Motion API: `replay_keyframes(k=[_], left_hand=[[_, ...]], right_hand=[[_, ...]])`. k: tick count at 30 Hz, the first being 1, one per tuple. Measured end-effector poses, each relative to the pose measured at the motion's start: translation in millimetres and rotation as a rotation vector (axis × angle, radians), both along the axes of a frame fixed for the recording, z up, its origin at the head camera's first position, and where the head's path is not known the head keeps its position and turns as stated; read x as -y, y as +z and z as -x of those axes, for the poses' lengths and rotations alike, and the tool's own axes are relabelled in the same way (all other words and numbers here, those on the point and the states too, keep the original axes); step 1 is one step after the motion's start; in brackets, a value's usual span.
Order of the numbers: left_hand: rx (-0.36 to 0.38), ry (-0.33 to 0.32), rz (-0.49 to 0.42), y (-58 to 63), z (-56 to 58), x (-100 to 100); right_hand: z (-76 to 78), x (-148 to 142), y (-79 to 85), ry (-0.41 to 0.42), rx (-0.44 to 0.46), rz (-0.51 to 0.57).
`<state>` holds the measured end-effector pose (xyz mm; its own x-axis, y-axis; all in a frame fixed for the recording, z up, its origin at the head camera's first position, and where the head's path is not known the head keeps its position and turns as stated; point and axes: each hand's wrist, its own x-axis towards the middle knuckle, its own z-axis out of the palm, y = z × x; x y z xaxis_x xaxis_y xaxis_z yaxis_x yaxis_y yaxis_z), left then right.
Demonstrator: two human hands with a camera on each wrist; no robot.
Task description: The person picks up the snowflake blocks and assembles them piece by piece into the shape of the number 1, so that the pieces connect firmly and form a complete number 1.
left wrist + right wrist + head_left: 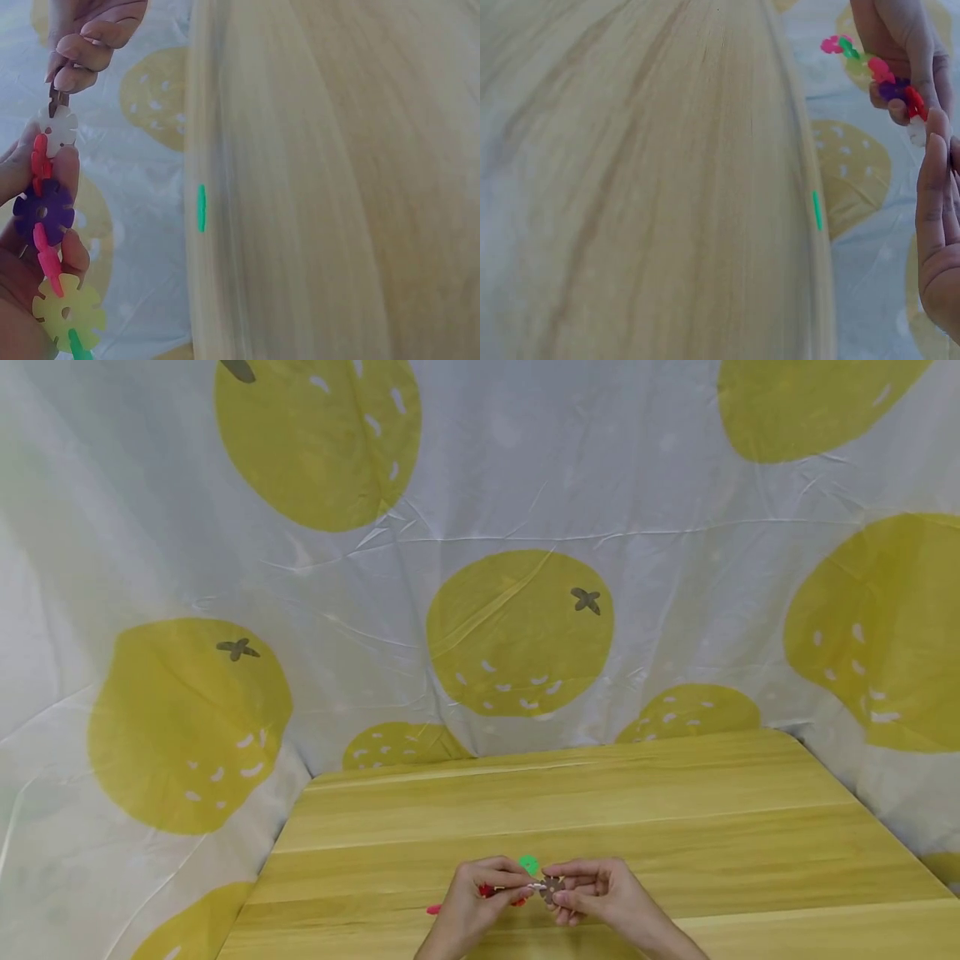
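Note:
My left hand [472, 895] grips a chain of slotted plastic discs. In the left wrist view the chain runs from a white disc [63, 127] through a red disc [40, 159], a purple disc [45, 213] and a pink disc [49, 262] to a yellow disc [81, 309] and a green disc [78, 345]. Another pink disc [832, 44] ends the chain in the right wrist view. My right hand [617, 897] pinches a brown disc [551, 889], edge-on against the white disc, whose slots face it. Fingers partly hide both discs.
A loose green disc [528, 864] lies flat on the wooden table [600, 793], just beyond my hands and near the table's front edge. Behind the table hangs a pale cloth [675, 610] printed with yellow fruit.

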<state>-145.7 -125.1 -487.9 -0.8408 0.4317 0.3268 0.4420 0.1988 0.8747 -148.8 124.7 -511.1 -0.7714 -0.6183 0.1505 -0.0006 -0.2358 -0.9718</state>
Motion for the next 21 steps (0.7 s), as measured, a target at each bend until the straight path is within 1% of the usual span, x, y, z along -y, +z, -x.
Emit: replay_keyframes(k=[8, 17, 21], left_hand=[[-0.008, 0.009, -0.002, -2.7, 1.0, 1.3], [0.033, 0.01, -0.001, -2.5, 0.7, 0.8], [0.037, 0.012, 0.008, -2.7, 0.8, 1.1]], right_hand=[[0.9, 0.6, -2.5, 0.012, 0.02, -0.003], [1.3, 1.2, -5.7, 0.017, -0.005, -0.019], [1.6, 1.8, -6.5, 0.02, -0.009, -0.015]])
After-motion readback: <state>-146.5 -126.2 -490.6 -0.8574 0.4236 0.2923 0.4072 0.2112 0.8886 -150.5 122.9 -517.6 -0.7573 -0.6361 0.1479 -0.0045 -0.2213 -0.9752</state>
